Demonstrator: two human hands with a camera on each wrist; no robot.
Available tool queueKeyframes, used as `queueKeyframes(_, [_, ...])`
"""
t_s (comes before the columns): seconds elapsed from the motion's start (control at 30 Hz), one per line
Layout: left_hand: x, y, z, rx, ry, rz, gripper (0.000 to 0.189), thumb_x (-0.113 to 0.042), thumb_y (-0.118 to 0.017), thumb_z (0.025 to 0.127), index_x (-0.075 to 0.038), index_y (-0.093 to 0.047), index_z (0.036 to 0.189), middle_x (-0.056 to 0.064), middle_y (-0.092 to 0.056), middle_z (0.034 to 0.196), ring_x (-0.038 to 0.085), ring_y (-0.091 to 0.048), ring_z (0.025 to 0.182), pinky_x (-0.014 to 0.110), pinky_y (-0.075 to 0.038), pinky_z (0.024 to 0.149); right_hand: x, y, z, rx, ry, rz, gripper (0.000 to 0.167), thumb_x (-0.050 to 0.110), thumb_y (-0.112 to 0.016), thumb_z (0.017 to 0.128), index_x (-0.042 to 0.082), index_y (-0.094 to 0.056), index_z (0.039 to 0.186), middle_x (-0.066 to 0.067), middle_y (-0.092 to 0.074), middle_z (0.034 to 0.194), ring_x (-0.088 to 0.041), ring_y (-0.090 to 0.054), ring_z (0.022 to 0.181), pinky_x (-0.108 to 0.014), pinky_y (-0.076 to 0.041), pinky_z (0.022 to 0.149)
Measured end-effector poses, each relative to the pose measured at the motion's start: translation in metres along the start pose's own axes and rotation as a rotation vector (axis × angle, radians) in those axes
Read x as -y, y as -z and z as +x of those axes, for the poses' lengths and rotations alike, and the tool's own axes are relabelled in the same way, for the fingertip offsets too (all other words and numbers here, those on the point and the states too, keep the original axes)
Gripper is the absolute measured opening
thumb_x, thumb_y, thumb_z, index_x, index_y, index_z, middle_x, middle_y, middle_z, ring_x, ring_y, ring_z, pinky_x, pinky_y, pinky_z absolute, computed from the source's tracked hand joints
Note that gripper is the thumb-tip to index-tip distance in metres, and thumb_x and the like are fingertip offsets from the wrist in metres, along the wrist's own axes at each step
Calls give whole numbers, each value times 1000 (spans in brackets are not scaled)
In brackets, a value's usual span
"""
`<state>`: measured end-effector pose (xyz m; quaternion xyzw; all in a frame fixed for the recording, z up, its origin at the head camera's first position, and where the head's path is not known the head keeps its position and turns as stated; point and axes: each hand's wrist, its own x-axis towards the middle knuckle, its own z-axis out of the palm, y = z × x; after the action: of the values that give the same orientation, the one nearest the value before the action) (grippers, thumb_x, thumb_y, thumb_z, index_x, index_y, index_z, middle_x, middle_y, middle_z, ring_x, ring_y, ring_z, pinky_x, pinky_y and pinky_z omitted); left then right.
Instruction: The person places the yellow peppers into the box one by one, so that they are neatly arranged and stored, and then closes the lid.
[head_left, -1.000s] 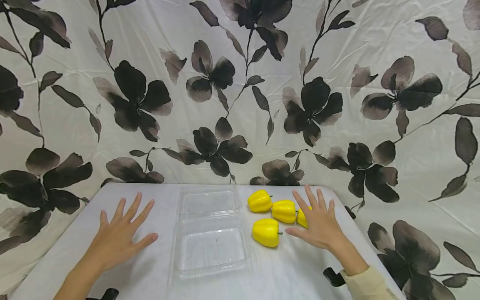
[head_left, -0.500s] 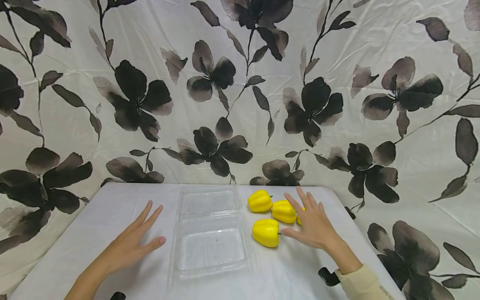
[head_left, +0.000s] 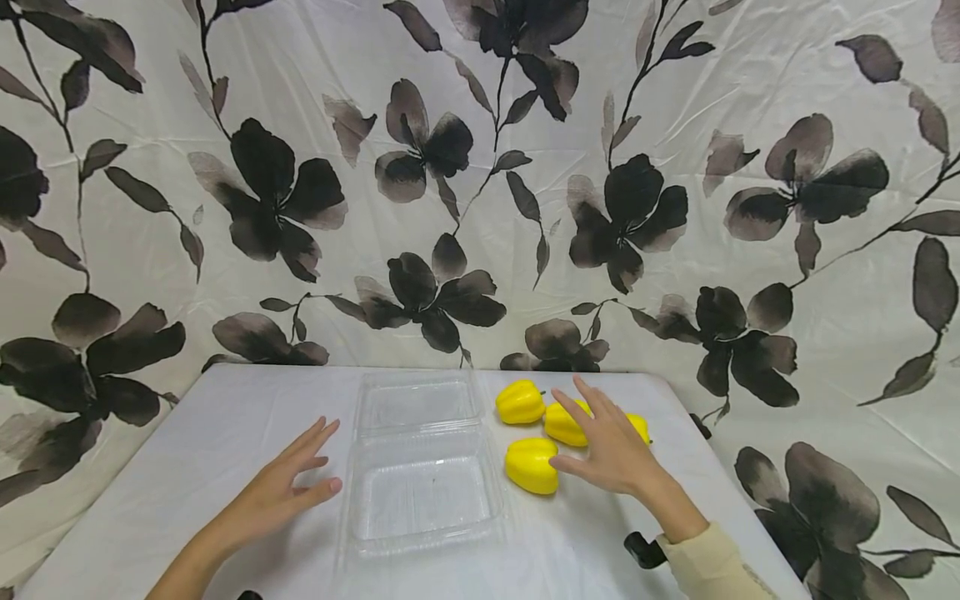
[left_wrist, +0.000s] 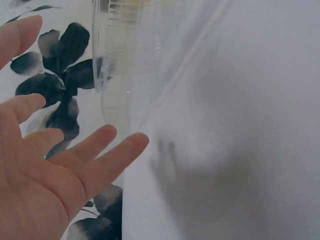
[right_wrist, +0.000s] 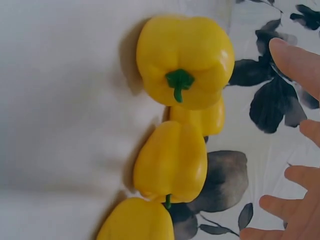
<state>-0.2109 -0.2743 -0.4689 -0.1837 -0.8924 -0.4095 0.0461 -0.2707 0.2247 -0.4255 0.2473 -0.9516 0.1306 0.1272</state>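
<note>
Several yellow bell peppers lie on the right half of the table: a front pepper [head_left: 529,468], a back pepper [head_left: 517,403], a middle pepper [head_left: 561,425] and a partly hidden right pepper [head_left: 640,427]. My right hand [head_left: 613,450] hovers over them with fingers spread, holding nothing. In the right wrist view, the nearest pepper [right_wrist: 186,55] shows its green stem, apart from the fingers. A clear plastic clamshell container [head_left: 429,493] lies opened flat at the table's middle. Left of it, my left hand [head_left: 273,496] is in the air, fingers extended and holding nothing.
A white-covered table [head_left: 180,450] bears everything. Behind it hangs a white cloth [head_left: 525,250] printed with dark flowers. A black wrist strap piece [head_left: 643,550] shows beside the right sleeve [head_left: 708,562].
Both hands have moved inward, the left to the right toward the container, the right to the left over the peppers. The left hand has turned sideways. Peppers and container stay put.
</note>
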Motion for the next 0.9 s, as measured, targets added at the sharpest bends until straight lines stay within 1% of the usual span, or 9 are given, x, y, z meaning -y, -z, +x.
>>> queueKeyframes(0.1, [1,-3,0,10,9,-50,79,-28,-75,101,-24,-33,168,24,-18,174,46,-63,130,56,-62,90,3,0,3,3,14,15,94,50,-84,87,24,-39,165,-18,-25,174,-49,-37,152,-71,-38,116])
queueKeyframes(0.23, [2,-9,-1,37,48,-128,76,-27,-74,102,-29,-34,166,20,-17,176,46,-61,134,62,-59,96,5,-2,6,32,4,50,89,48,-84,88,24,-44,163,-16,-26,174,-47,-38,152,-71,-42,113])
queueKeyframes(0.3, [2,-11,-1,46,50,-149,75,-27,-75,102,-30,-35,166,18,-18,176,45,-61,134,55,-59,97,5,-4,7,59,-15,67,86,48,-84,89,25,-45,162,-14,-26,174,-46,-39,152,-71,-44,112])
queueKeyframes(0.37, [3,-13,-1,55,44,-172,75,-25,-75,101,-29,-36,165,18,-18,176,44,-61,134,45,-60,97,5,-7,8,87,-29,84,84,48,-83,90,28,-45,162,-13,-28,174,-45,-40,151,-71,-45,110])
queueKeyframes(0.47, [3,-15,-1,73,46,-198,73,-24,-75,101,-27,-38,164,17,-19,175,42,-61,134,34,-57,95,5,-9,10,122,-42,120,81,50,-82,91,30,-46,161,-10,-30,173,-44,-41,150,-71,-46,110])
queueKeyframes(0.6, [5,-17,-2,108,68,-244,69,-23,-76,101,-27,-43,161,14,-18,176,40,-59,137,39,-57,99,6,-12,11,159,-51,165,79,51,-81,91,28,-49,160,-8,-32,172,-42,-39,152,-70,-44,112])
queueKeyframes(0.7, [5,-18,-3,127,80,-269,65,-24,-76,101,-27,-46,158,12,-17,176,39,-57,140,40,-56,102,8,-14,13,184,-54,191,77,51,-81,92,27,-52,158,-9,-33,172,-41,-38,153,-70,-43,113])
queueKeyframes(0.8, [6,-19,-3,141,84,-285,63,-24,-76,100,-24,-48,157,11,-16,177,40,-56,141,41,-56,104,9,-17,14,203,-50,219,73,49,-82,92,27,-54,156,-10,-34,172,-41,-39,152,-70,-43,113])
queueKeyframes(0.9, [7,-20,-4,145,84,-293,63,-23,-77,100,-19,-49,155,11,-16,177,41,-55,142,46,-55,106,10,-19,15,221,-44,244,70,47,-82,92,26,-56,154,-11,-36,171,-41,-39,152,-70,-43,113])
